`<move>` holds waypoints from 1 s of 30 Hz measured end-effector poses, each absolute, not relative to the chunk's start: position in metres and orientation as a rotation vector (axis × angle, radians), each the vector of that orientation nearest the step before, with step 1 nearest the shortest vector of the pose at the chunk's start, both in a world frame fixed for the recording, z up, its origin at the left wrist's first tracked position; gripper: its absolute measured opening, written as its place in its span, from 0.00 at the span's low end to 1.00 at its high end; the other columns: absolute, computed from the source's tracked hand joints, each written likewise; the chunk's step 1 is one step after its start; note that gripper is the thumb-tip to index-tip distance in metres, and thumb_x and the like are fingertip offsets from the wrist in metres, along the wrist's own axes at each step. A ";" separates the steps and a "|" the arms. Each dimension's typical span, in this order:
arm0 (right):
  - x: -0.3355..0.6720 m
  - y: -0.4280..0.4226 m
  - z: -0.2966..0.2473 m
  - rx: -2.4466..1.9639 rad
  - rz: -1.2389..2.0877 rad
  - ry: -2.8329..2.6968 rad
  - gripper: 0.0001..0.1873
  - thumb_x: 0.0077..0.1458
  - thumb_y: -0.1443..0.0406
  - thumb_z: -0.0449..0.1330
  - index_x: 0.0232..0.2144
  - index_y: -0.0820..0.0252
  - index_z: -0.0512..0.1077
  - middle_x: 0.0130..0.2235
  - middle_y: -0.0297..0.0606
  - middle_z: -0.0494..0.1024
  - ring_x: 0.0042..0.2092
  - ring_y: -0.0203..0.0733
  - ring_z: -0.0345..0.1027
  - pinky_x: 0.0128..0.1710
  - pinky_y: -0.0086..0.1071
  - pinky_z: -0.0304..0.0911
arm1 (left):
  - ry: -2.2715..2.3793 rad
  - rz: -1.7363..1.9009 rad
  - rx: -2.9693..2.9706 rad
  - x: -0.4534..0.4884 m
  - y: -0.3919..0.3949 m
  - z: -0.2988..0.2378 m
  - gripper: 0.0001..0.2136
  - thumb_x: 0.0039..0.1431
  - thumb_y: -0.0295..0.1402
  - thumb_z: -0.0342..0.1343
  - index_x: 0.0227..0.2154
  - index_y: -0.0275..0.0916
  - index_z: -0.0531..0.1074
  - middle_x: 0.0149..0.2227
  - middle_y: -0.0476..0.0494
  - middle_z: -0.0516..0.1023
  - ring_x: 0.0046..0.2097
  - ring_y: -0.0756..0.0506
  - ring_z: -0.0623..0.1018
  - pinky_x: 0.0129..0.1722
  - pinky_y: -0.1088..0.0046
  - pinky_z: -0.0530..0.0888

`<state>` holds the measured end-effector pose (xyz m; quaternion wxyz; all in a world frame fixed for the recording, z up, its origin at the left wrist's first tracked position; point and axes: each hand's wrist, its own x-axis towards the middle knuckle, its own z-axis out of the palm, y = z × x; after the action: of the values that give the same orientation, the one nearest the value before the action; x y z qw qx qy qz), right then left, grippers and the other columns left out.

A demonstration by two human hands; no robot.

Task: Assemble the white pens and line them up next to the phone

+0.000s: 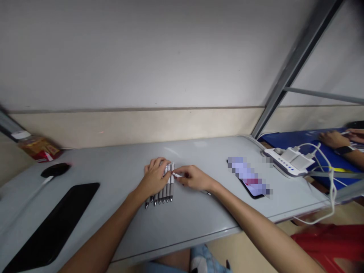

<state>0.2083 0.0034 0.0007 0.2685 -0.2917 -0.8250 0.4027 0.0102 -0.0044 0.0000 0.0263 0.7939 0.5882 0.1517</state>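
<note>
Several pens (163,194) with white upper barrels, grey grips and silver tips lie side by side in a row on the grey table. Across their upper part rests my left hand (155,176), palm down, fingers stretched out flat and the thumb near the right side of the row. My right hand (195,177) is just right of the row, thumb and fingers pinched on another pen (178,175). That pen's white end points at the row; most of its barrel is hidden by the hand, and a silver tip shows under my wrist.
To the right are a phone (250,178) and a white power strip (287,161) with plugs and cables. A black mat (54,227), a dark round object (55,170) with a cable and a bottle (38,148) are at left. Another person's hands (334,139) work over a blue surface.
</note>
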 end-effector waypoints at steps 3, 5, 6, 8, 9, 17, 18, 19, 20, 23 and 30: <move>0.209 0.003 0.001 -0.805 1.098 -2.234 0.16 0.58 0.69 0.53 0.46 0.62 0.74 0.33 0.35 0.75 0.28 0.32 0.58 0.31 0.27 0.56 | 1.919 0.477 2.419 0.010 -0.005 0.001 0.16 0.62 0.36 0.44 0.50 0.43 0.66 0.55 0.41 0.68 0.55 0.37 0.64 0.51 0.53 0.63; 0.209 0.003 0.001 -0.815 1.090 -2.238 0.16 0.57 0.69 0.53 0.46 0.61 0.75 0.32 0.34 0.74 0.27 0.31 0.57 0.30 0.26 0.55 | 1.957 0.466 2.403 0.009 -0.005 0.000 0.16 0.62 0.37 0.43 0.50 0.43 0.66 0.54 0.40 0.68 0.54 0.36 0.65 0.50 0.52 0.63; 0.208 0.003 0.001 -0.817 1.080 -2.237 0.16 0.57 0.69 0.53 0.45 0.61 0.75 0.32 0.34 0.74 0.27 0.31 0.57 0.30 0.26 0.55 | 1.958 0.460 2.403 0.008 -0.005 -0.001 0.16 0.62 0.37 0.42 0.50 0.42 0.66 0.53 0.39 0.68 0.54 0.36 0.65 0.50 0.52 0.62; 0.208 0.002 0.002 -0.826 1.064 -2.236 0.16 0.57 0.69 0.53 0.45 0.60 0.75 0.32 0.34 0.74 0.27 0.32 0.56 0.29 0.27 0.55 | 1.955 0.467 2.406 0.007 -0.004 -0.003 0.16 0.62 0.38 0.42 0.50 0.42 0.66 0.52 0.39 0.69 0.54 0.36 0.66 0.50 0.51 0.62; 0.208 0.002 0.002 -0.832 1.062 -2.237 0.16 0.57 0.69 0.53 0.46 0.60 0.75 0.32 0.34 0.75 0.27 0.32 0.56 0.29 0.27 0.55 | 1.952 0.480 2.408 0.007 -0.003 -0.004 0.16 0.62 0.38 0.42 0.50 0.43 0.66 0.52 0.39 0.69 0.54 0.36 0.66 0.50 0.51 0.62; 0.208 0.003 0.001 -0.802 1.039 -2.247 0.16 0.57 0.70 0.53 0.44 0.61 0.75 0.35 0.36 0.76 0.30 0.33 0.59 0.32 0.28 0.57 | 1.989 0.551 2.395 0.006 -0.002 -0.006 0.16 0.62 0.37 0.42 0.49 0.42 0.67 0.51 0.38 0.70 0.54 0.36 0.66 0.51 0.50 0.60; 0.208 0.003 0.001 -0.802 1.039 -2.248 0.16 0.57 0.70 0.53 0.44 0.61 0.75 0.35 0.36 0.76 0.30 0.33 0.59 0.32 0.28 0.57 | 1.998 0.549 2.386 0.005 -0.001 -0.006 0.16 0.62 0.37 0.42 0.50 0.42 0.67 0.51 0.38 0.70 0.54 0.36 0.66 0.51 0.50 0.60; 0.208 0.003 0.002 -0.805 1.039 -2.249 0.16 0.57 0.70 0.53 0.44 0.61 0.75 0.34 0.36 0.76 0.29 0.33 0.59 0.31 0.28 0.57 | 2.005 0.546 2.380 0.005 -0.001 -0.007 0.17 0.62 0.38 0.42 0.50 0.42 0.67 0.51 0.38 0.70 0.53 0.36 0.66 0.50 0.50 0.60; 0.208 0.003 0.002 -0.810 1.038 -2.249 0.16 0.57 0.70 0.53 0.44 0.61 0.75 0.34 0.35 0.76 0.29 0.33 0.59 0.31 0.28 0.56 | 2.011 0.543 2.376 0.005 -0.001 -0.007 0.17 0.62 0.38 0.41 0.50 0.42 0.67 0.50 0.38 0.70 0.53 0.36 0.66 0.50 0.50 0.61; 0.208 0.002 0.003 -0.835 1.029 -2.246 0.16 0.56 0.70 0.53 0.45 0.61 0.75 0.33 0.35 0.76 0.29 0.33 0.59 0.31 0.27 0.56 | 2.031 0.525 2.371 0.004 -0.001 -0.007 0.17 0.62 0.38 0.41 0.50 0.42 0.67 0.50 0.38 0.70 0.53 0.35 0.66 0.50 0.49 0.61; 0.207 0.004 0.000 -0.824 1.045 -2.251 0.17 0.56 0.70 0.54 0.46 0.59 0.75 0.37 0.36 0.77 0.29 0.33 0.60 0.31 0.27 0.58 | 2.040 0.488 2.374 0.006 -0.001 -0.006 0.17 0.63 0.39 0.41 0.49 0.42 0.67 0.50 0.37 0.70 0.52 0.35 0.66 0.48 0.50 0.62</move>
<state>0.2074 0.0037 -0.0001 0.2602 -0.3042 -0.8312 0.3857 0.0057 -0.0014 -0.0055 -0.0131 0.7494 0.6438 0.1540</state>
